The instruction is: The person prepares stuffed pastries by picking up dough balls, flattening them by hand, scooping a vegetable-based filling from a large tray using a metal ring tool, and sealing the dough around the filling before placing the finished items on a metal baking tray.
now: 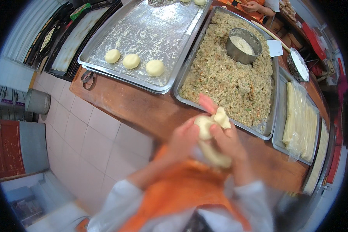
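Observation:
Both hands meet over the table edge around a pale, smooth dough ball [203, 127], whose gathered flap of dough [222, 117] sticks up on its right side. My left hand [185, 135] cups the ball from the left. On the other side my right hand [229, 141] closes on it, the thumb pressed near the flap. Below, a thicker length of dough [214, 155] shows blurred between the hands; whether a hand holds it cannot be made out. Just beyond my fingers lies a metal tray [177, 92] heaped with crumbly, speckled filling [228, 89].
At the far left a floured tray [143, 42] bears several dough rounds [154, 67]. A metal ring [87, 79] lies by its corner. In the filling stands a round tin [243, 48]. On the right, a tray [307, 161] holds dough strips under plastic. Another person's hand [252, 6] shows at the back.

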Tool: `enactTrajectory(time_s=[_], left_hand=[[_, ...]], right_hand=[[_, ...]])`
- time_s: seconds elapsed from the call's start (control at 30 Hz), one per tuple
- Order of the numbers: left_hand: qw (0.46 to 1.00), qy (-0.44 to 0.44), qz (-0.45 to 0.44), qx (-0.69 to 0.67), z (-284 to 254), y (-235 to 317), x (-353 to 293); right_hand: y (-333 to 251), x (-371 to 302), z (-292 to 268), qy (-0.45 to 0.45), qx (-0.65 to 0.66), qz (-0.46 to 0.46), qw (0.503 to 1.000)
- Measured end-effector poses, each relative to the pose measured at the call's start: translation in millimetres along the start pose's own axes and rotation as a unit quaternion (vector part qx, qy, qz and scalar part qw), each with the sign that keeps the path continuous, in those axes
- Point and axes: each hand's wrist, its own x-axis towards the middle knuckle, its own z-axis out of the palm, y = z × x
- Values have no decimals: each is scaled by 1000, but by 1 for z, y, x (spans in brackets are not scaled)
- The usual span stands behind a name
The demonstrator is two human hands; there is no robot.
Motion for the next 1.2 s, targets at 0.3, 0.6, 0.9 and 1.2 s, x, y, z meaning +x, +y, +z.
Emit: enactTrajectory(time_s=[0.3,0.6,0.9,1.2], left_hand=[[992,-74,91,-55,-7,12,1],[998,-12,-54,-18,-14,7,11],[996,-48,72,-12,-10,20,-6],[993,28,35,-107,-9,15,9]], right_hand=[[-32,-2,-24,-8,109,149,983],[-34,-3,-25,-74,-190,-56,977],[-35,-1,-22,-64,-212,-70,973],[-51,-10,-6,-44,-330,-80,940]])
